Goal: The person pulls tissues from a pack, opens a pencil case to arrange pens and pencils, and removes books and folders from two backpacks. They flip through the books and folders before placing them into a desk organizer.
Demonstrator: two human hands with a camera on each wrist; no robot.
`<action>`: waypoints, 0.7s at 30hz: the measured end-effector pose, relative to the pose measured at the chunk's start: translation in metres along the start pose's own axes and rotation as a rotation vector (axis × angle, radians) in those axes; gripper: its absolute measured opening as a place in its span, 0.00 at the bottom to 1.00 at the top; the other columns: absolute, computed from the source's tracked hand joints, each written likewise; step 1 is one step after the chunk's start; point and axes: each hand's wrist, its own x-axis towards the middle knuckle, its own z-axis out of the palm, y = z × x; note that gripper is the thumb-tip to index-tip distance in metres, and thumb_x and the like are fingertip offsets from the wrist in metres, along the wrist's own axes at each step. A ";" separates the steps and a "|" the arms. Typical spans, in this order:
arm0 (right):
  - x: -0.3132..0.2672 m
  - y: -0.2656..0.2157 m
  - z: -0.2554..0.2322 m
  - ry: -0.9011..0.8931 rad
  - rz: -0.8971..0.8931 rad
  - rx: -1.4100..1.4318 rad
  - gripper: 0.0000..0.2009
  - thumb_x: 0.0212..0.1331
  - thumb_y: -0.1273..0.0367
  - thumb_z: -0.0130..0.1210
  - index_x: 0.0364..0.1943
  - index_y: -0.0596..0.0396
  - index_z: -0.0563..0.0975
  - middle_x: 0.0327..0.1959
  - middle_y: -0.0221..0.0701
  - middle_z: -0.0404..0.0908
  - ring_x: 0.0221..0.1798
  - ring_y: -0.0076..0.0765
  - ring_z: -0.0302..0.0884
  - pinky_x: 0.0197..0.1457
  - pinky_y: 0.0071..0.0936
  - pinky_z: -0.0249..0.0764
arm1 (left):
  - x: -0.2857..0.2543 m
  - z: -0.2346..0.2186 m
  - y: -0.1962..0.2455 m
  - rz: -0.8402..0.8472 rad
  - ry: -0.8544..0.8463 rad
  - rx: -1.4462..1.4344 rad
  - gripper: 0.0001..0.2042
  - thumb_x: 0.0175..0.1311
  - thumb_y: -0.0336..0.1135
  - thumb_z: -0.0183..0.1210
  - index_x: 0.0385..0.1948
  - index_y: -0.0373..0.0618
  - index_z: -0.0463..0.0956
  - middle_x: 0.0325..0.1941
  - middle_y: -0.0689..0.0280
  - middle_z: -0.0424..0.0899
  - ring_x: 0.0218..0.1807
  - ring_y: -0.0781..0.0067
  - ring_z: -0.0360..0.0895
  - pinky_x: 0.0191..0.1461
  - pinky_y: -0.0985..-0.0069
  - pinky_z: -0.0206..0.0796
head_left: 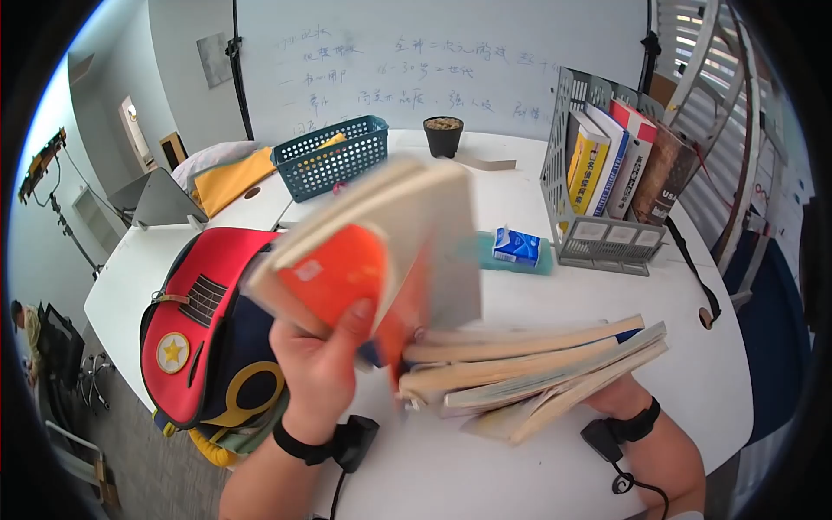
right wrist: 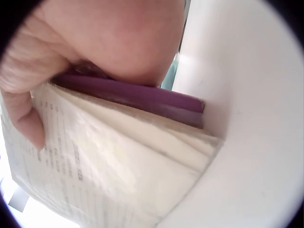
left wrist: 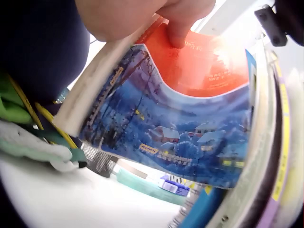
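In the head view my left hand (head_left: 319,373) grips a thick paperback (head_left: 334,273) with orange on its cover, raised and blurred. The left wrist view shows its blue cover (left wrist: 166,123) with snowy houses, and the fingers (left wrist: 176,35) on the orange part. Lower right, my right hand (head_left: 620,397) holds a fanned stack of several books (head_left: 520,368), its near end close to the raised book. In the right wrist view that hand (right wrist: 104,42) grips a pale book (right wrist: 109,156) and a purple one (right wrist: 137,97); some fingers are hidden.
A red and navy backpack (head_left: 212,321) lies at the left. Behind are a teal basket (head_left: 334,160), a small pot (head_left: 444,139) and a blue packet (head_left: 516,246) on a teal tray. A grey rack (head_left: 607,247) with upright books stands back right on the white table (head_left: 693,364).
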 end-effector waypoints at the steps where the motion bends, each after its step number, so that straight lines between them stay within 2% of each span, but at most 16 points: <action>1: -0.002 0.003 -0.004 -0.028 0.019 0.045 0.31 0.55 0.79 0.76 0.65 0.57 0.79 0.62 0.34 0.86 0.60 0.30 0.83 0.60 0.30 0.83 | -0.005 0.008 0.000 -0.026 -0.030 -0.104 0.13 0.73 0.27 0.69 0.55 0.33 0.81 0.52 0.62 0.90 0.51 0.77 0.84 0.57 0.76 0.75; 3: -0.005 0.006 -0.008 -0.055 0.041 0.091 0.32 0.54 0.79 0.76 0.66 0.58 0.78 0.63 0.34 0.86 0.61 0.31 0.83 0.62 0.31 0.83 | -0.001 0.004 0.005 -0.011 -0.081 -0.040 0.14 0.73 0.28 0.69 0.55 0.34 0.80 0.52 0.62 0.90 0.51 0.77 0.85 0.56 0.76 0.76; 6: -0.006 0.006 -0.008 -0.066 0.026 0.113 0.33 0.54 0.80 0.76 0.67 0.57 0.78 0.64 0.35 0.85 0.62 0.32 0.83 0.63 0.32 0.82 | 0.018 -0.013 0.005 0.007 0.053 0.056 0.15 0.73 0.29 0.70 0.56 0.33 0.80 0.51 0.63 0.90 0.51 0.76 0.85 0.56 0.76 0.76; 10: 0.000 0.004 -0.006 -0.066 0.058 0.157 0.34 0.53 0.80 0.76 0.67 0.57 0.77 0.65 0.35 0.85 0.64 0.34 0.83 0.66 0.34 0.81 | 0.014 -0.016 0.004 0.003 0.052 0.071 0.16 0.72 0.29 0.71 0.56 0.33 0.80 0.52 0.63 0.90 0.52 0.76 0.85 0.58 0.76 0.76; 12: -0.001 0.003 -0.003 -0.033 0.095 0.203 0.35 0.52 0.81 0.76 0.68 0.57 0.77 0.65 0.35 0.85 0.64 0.35 0.82 0.67 0.35 0.81 | 0.000 -0.006 0.001 0.013 -0.096 0.007 0.17 0.71 0.28 0.72 0.56 0.32 0.80 0.54 0.62 0.89 0.53 0.76 0.85 0.59 0.76 0.76; 13: -0.003 0.000 -0.002 -0.027 0.074 0.146 0.35 0.52 0.81 0.76 0.68 0.56 0.77 0.65 0.35 0.85 0.65 0.35 0.82 0.68 0.35 0.80 | -0.009 0.007 0.007 -0.030 -0.042 -0.041 0.17 0.70 0.28 0.72 0.56 0.32 0.81 0.56 0.62 0.88 0.55 0.76 0.84 0.59 0.75 0.76; 15: -0.005 -0.001 -0.002 -0.019 0.059 0.085 0.35 0.52 0.81 0.76 0.68 0.56 0.77 0.65 0.35 0.85 0.65 0.36 0.82 0.69 0.36 0.80 | -0.006 0.011 0.003 0.071 0.001 0.038 0.15 0.71 0.27 0.71 0.55 0.32 0.81 0.54 0.62 0.89 0.53 0.76 0.85 0.56 0.76 0.77; 17: -0.003 0.002 -0.004 -0.074 0.100 0.219 0.34 0.54 0.78 0.77 0.67 0.56 0.77 0.66 0.34 0.84 0.66 0.35 0.82 0.71 0.36 0.78 | 0.011 -0.009 0.009 0.079 -0.017 0.120 0.13 0.72 0.26 0.70 0.53 0.32 0.81 0.50 0.62 0.90 0.49 0.77 0.85 0.53 0.77 0.77; 18: -0.002 0.002 -0.003 -0.071 0.093 0.222 0.34 0.54 0.78 0.77 0.67 0.56 0.77 0.66 0.34 0.84 0.66 0.35 0.82 0.71 0.36 0.78 | 0.018 -0.013 0.010 0.120 0.054 0.142 0.10 0.73 0.26 0.69 0.50 0.32 0.82 0.46 0.63 0.91 0.44 0.78 0.85 0.50 0.78 0.77; 19: -0.002 0.001 -0.002 -0.085 -0.012 0.098 0.34 0.55 0.77 0.78 0.68 0.56 0.77 0.67 0.34 0.84 0.66 0.35 0.81 0.71 0.36 0.77 | 0.021 -0.012 0.019 0.174 0.115 0.186 0.09 0.73 0.26 0.70 0.48 0.32 0.83 0.45 0.63 0.91 0.43 0.78 0.85 0.48 0.78 0.77; 20: -0.002 0.000 -0.001 -0.104 -0.113 -0.031 0.34 0.56 0.75 0.79 0.68 0.56 0.77 0.68 0.35 0.83 0.67 0.34 0.81 0.72 0.36 0.77 | 0.024 -0.021 0.021 0.192 0.111 0.206 0.10 0.74 0.27 0.68 0.50 0.31 0.82 0.48 0.61 0.90 0.47 0.76 0.86 0.52 0.76 0.77; 21: 0.000 -0.001 -0.002 -0.110 -0.112 -0.035 0.34 0.56 0.75 0.79 0.68 0.56 0.77 0.68 0.35 0.83 0.67 0.34 0.81 0.72 0.36 0.77 | 0.027 -0.030 0.022 0.212 0.111 0.227 0.12 0.75 0.28 0.67 0.53 0.31 0.81 0.52 0.60 0.90 0.50 0.74 0.86 0.56 0.74 0.77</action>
